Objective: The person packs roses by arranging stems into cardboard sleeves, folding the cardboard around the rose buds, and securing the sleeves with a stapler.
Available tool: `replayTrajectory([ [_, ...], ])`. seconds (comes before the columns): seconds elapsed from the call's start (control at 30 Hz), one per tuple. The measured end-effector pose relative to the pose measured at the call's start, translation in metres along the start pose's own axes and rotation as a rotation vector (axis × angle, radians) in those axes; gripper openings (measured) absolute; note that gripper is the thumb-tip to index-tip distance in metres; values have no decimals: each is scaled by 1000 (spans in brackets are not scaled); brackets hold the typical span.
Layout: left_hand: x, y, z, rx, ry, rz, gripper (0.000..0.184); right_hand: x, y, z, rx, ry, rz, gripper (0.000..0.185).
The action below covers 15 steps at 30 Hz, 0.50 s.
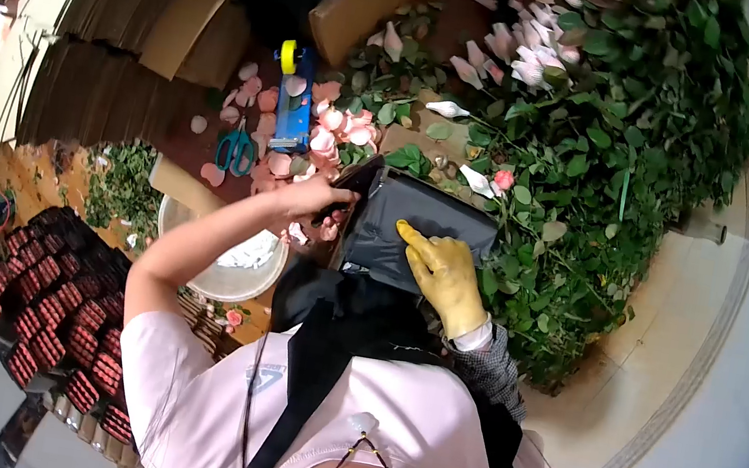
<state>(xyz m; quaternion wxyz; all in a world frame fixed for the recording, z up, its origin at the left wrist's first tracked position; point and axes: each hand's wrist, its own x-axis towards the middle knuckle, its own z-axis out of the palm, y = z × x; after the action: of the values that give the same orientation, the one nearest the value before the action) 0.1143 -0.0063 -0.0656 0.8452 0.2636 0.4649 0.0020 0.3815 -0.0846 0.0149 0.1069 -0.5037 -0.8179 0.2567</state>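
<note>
In front of my chest lies a black rectangular package (420, 222) with a smooth, sheet-like top. My bare left hand (332, 205) is at its left side, fingers curled around a dark edge there; its exact grip is partly hidden. My right hand (442, 274), in a yellow glove, rests on the package top with the index finger stretched out and nothing in it. Just beyond the package are loose pink petals (327, 133) and a white-wrapped rose bud (479, 182).
A large heap of leafy rose stems (587, 189) fills the right side. Blue tape dispenser (294, 109) and teal scissors (237, 151) lie among petals. To the left are stacked cardboard (110, 45), a white bucket (234, 288) and several red-and-black bundles (58, 311).
</note>
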Motion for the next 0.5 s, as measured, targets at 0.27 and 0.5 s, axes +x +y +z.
replayTrajectory([
  [0.27,5,20,-24,-62,-132,11,35,-9,-5,12,-97,122,-14,38],
  [0.5,13,-2,-12,104,4,-18,30,-9,3,19,-57,169,-22,32],
])
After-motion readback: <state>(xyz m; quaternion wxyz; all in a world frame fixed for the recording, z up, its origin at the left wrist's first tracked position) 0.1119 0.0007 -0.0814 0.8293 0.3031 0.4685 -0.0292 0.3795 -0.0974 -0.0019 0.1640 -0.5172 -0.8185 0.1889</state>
